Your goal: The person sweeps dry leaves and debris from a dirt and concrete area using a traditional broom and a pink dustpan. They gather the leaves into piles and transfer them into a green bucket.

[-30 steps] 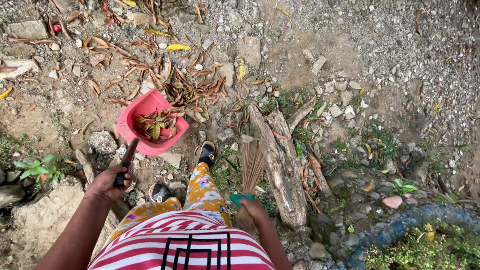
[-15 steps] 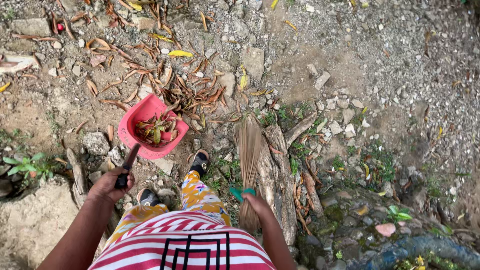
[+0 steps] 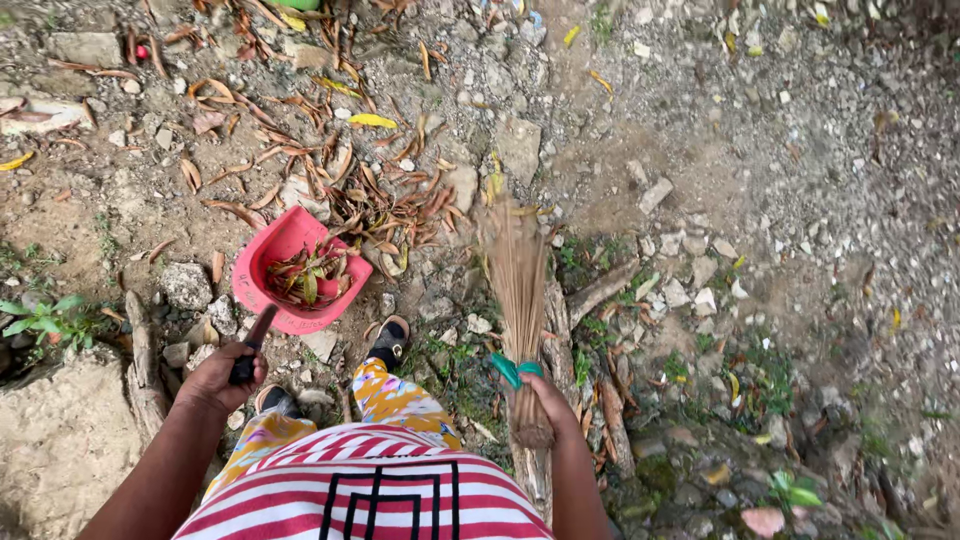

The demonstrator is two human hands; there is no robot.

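Sweeping of dry leaves into a scoop is the work in hand, observed from the head view. The left hand [image 3: 218, 378] is closed around the dark handle [image 3: 252, 345] of a red dustpan [image 3: 290, 268], fingers wrapped fully with no gap visible; the pan rests mouth-up on the ground at about 10 o'clock from the person's feet and already carries a small load of brown and green leaves. The right hand [image 3: 547, 402] is clenched on the bound neck of a stick broom [image 3: 518, 290], just below its green tie [image 3: 514, 370]; the bristles fan out toward 12 o'clock and their tips lie near the leaf pile [image 3: 385, 205]. That pile sits at roughly 1 o'clock from the pan's open lip, just beside it. In my judgement the step is done well by keeping the pan's lip pressed flat to the soil and angled toward the pile, and by drawing the broom in short, light strokes from 2 o'clock toward the pan, so that leaves move and stones do not; the ground is rough with embedded rocks and a root [image 3: 600, 290], which could snag bristles. Pose: the left forearm extends straight forward with the wrist low; the right forearm runs forward and slightly inward, wrist raised, holding the broom nearly in line with the arm. A sandalled foot [image 3: 388, 341] stands between the two tools.
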